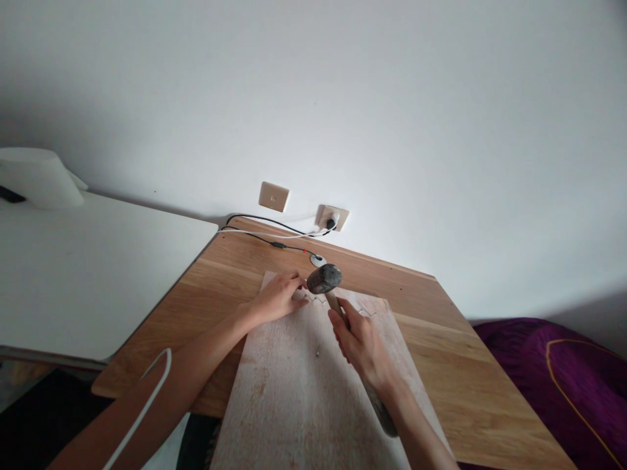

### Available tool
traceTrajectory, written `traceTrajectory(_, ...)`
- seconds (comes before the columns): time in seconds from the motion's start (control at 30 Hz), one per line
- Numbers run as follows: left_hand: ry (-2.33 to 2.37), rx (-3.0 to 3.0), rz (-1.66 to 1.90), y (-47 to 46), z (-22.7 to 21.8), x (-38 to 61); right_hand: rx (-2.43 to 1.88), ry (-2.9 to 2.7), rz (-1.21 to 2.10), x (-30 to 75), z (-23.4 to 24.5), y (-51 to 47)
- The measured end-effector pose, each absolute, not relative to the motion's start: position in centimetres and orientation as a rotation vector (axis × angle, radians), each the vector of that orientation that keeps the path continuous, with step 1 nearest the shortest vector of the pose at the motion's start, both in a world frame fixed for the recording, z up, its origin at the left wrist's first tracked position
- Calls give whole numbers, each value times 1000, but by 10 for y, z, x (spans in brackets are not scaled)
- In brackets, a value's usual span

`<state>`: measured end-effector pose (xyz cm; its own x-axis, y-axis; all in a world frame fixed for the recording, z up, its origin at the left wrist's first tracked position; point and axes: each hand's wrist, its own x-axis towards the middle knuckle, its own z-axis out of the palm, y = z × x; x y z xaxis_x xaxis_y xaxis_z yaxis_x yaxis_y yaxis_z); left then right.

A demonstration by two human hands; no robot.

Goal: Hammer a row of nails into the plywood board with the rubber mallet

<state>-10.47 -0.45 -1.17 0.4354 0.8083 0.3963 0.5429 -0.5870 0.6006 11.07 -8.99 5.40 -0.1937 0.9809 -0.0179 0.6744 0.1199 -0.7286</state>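
My right hand [360,339] is wrapped around the handle of a hammer [324,279] with a dark, blocky head. The head is raised over the far part of a pale, worn wooden board [289,391]. Beside the head, my left hand [278,297] rests on the board's far left part, fingers drawn together. What they pinch, if anything, is hidden or too small to make out. Small nail-like bits [316,300] stand in a row by the left fingertips. Similar bits [367,313] show beyond my right hand, and a small metallic piece [318,352] is nearer the middle.
The board lies on a wooden table [441,365] against a white wall. Cables [274,235] run along the table's back to a wall socket [333,217]. A white table [98,261] adjoins on the left. Purple fabric [533,365] is at the right.
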Motion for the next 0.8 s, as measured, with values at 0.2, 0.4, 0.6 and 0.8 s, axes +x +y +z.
traceTrajectory(0.2,1215,2326,911,-5,-13,-105,-1542,-2089,767,105,43,-86)
traceTrajectory(0.4,1236,2346,881,-5,-13,-105,-1543,-2057,764,106,37,-85)
traceTrajectory(0.6,1201,2338,896,-3,-14,-104,-1578,-1937,829,109,37,-88)
traceTrajectory(0.8,1137,2320,943,-2,-14,-101,-1599,-1901,871,111,38,-87)
